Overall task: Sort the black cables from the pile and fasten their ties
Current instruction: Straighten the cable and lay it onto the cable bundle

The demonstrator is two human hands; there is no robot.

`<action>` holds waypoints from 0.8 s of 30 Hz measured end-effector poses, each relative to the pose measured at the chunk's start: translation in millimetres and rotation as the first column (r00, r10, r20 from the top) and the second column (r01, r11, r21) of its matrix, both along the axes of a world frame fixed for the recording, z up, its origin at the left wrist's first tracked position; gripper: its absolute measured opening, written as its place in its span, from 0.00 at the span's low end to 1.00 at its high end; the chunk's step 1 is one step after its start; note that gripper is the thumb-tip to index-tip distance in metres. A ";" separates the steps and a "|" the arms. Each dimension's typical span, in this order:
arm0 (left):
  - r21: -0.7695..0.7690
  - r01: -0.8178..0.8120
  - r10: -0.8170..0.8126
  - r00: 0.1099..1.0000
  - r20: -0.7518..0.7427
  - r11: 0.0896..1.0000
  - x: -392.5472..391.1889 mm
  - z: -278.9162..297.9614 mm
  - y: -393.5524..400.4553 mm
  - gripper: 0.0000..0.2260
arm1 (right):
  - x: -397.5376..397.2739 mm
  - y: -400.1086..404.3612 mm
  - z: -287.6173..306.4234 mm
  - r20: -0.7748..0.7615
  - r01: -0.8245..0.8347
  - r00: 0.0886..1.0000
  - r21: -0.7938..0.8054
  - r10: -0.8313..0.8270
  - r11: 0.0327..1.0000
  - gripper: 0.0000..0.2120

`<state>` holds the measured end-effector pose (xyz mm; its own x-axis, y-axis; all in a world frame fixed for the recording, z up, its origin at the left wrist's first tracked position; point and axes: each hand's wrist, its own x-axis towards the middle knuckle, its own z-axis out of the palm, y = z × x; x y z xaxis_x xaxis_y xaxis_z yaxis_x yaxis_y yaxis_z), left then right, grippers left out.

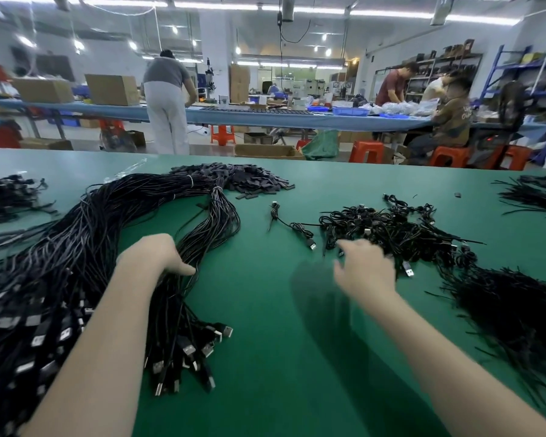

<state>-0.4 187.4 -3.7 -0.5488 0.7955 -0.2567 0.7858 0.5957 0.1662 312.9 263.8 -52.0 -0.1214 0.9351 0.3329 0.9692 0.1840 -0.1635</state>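
Left hand [158,257] sits on the big bundle of long black cables [85,247] at the left of the green table [265,310], fingers curled down into the strands, thumb out to the side. I read it as gripping a clump of them, though the fingertips are buried. USB plug ends [189,351] fan out towards me, just beside the left forearm.

Right hand [366,269] is motion-blurred, at the near edge of the pile of small coiled cables [388,228] right of centre. Fingers look spread and loose; I see nothing held, but with this blur I cannot tell for sure.

A heap of flat dark tie strips [252,181] lies at the far end of the bundle. A bristly mass of thin black ties [511,304] lies at the right, near the right forearm. One loose cable [297,230] lies apart, between bundle and coiled pile.

Risks as I judge them:
- Long strands are crossed and packed; pulling one out may drag neighbours and spread the bundle.
- Coiled pile is tangled; lifting one coil may snag others and pull them off the heap.
- Right forearm could sweep the thin ties on its way back.
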 end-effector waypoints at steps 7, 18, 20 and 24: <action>0.058 -0.141 0.139 0.990 0.036 0.988 -9.7 -10.6 6.6 0.15 | -12.8 -17.1 -48.5 -0.147 -0.141 0.980 -0.022 0.136 0.990 0.13; 0.032 -0.206 0.199 0.968 0.155 0.978 -12.3 -11.6 10.8 0.17 | -9.4 -19.1 -49.3 -0.151 -0.187 0.972 -0.013 0.182 0.982 0.13; 0.039 -0.194 0.188 0.974 0.129 0.980 -11.1 -10.0 10.5 0.16 | -9.9 -19.2 -48.7 -0.159 -0.186 0.970 -0.014 0.182 0.982 0.13; 0.145 -0.139 0.151 0.985 -0.080 0.980 -0.6 8.9 4.6 0.11 | -11.3 -19.0 -48.8 -0.146 -0.175 0.975 -0.023 0.170 0.984 0.13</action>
